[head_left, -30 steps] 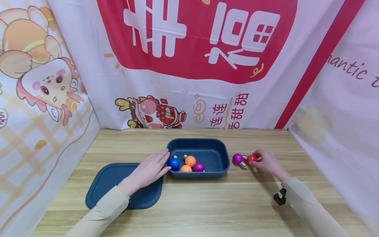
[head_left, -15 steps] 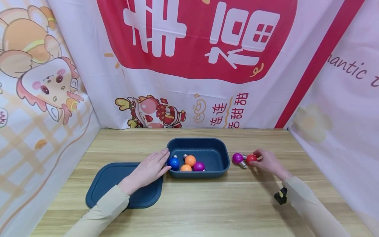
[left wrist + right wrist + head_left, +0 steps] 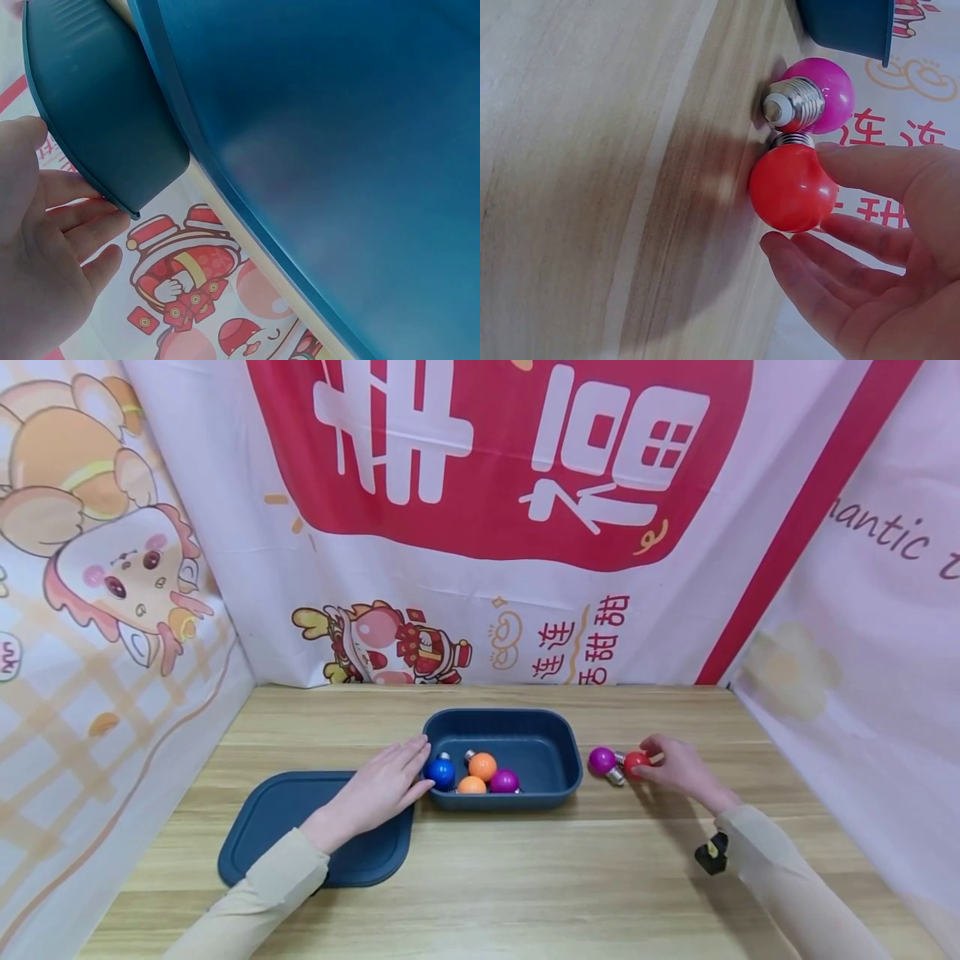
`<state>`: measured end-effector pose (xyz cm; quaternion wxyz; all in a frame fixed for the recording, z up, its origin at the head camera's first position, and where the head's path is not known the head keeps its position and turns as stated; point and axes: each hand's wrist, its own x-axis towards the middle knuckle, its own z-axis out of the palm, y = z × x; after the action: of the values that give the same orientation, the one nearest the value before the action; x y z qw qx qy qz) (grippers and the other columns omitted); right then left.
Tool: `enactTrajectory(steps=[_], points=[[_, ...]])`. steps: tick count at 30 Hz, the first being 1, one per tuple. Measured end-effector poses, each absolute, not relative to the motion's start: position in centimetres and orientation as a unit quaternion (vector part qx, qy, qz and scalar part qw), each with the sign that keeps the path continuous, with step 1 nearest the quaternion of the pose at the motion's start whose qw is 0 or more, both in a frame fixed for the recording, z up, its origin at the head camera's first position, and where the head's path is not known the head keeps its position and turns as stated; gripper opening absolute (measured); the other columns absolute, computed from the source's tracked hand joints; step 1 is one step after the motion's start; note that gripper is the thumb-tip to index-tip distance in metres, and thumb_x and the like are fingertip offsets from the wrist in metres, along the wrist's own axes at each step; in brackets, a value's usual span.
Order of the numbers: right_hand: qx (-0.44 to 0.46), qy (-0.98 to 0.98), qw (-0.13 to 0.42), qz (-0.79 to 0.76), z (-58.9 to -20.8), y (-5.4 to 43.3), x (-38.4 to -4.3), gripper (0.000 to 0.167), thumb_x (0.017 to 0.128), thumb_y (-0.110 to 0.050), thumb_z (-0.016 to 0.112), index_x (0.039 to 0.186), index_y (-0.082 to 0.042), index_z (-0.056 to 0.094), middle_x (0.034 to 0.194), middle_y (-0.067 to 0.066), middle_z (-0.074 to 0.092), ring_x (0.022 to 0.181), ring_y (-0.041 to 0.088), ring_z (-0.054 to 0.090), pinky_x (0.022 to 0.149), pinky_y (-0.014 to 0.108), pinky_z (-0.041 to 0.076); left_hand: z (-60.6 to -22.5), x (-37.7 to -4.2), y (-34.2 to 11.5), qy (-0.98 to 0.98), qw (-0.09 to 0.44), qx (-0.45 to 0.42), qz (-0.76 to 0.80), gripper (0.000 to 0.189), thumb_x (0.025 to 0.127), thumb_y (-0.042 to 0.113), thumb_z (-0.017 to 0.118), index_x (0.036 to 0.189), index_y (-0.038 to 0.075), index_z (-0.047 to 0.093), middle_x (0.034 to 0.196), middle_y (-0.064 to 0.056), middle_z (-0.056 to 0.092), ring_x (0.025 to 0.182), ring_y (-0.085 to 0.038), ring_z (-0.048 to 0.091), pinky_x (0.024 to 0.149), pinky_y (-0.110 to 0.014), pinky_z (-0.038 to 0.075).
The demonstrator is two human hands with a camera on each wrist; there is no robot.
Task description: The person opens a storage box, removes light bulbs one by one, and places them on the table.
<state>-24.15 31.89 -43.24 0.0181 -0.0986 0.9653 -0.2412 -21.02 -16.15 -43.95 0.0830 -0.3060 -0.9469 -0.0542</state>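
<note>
Red bulb [image 3: 791, 187] to the right of an open dark-blue box [image 3: 517, 802]
The glossy red bulb is tipped sideways, its metal base toward a purple bulb [image 3: 602, 760]; the upright box holds a blue bulb [image 3: 440, 773], two orange bulbs [image 3: 482, 767] and a second purple bulb [image 3: 505, 781].

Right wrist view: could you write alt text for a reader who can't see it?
A right hand holds a red bulb between thumb and fingertips, close beside a magenta bulb with a silver screw base. Wood-grain table fills the left; a dark blue box is cut off at the top, with a printed backdrop behind.
</note>
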Motion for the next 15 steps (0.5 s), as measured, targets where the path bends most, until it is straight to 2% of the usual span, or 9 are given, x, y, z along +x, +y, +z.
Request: enactTrajectory(steps=[10, 15], points=[[-0.089, 0.965, 0.029, -0.244, -42.6, 32.3, -24.6, 0.049, 0.088, -0.019, 0.073, 0.123, 0.012, 0.057, 0.118, 0.035, 0.062, 0.098, 0.042, 0.068, 0.083, 0.05, 0.06, -44.0, -21.0, -16.2, -0.945, 0.093, -0.311, -0.051, 0.064, 0.101, 0.047, 0.051, 0.147, 0.003, 0.046, 0.155, -0.016, 0.044, 0.144, -0.03, 0.044, 0.118, -0.049, 0.038], [-0.102, 0.963, 0.015, -0.25, -41.8, 32.2, -24.5, 0.047, 0.087, -0.016, 0.073, 0.12, 0.013, 0.057, 0.118, 0.037, 0.061, 0.099, 0.045, 0.068, 0.084, 0.051, 0.059, -44.1, -21.0, -16.2, -0.944, 0.095, -0.312, -0.053, 0.064, 0.101, 0.047, 0.051, 0.147, 0.002, 0.046, 0.155, -0.016, 0.044, 0.144, -0.03, 0.044, 0.117, -0.05, 0.038]])
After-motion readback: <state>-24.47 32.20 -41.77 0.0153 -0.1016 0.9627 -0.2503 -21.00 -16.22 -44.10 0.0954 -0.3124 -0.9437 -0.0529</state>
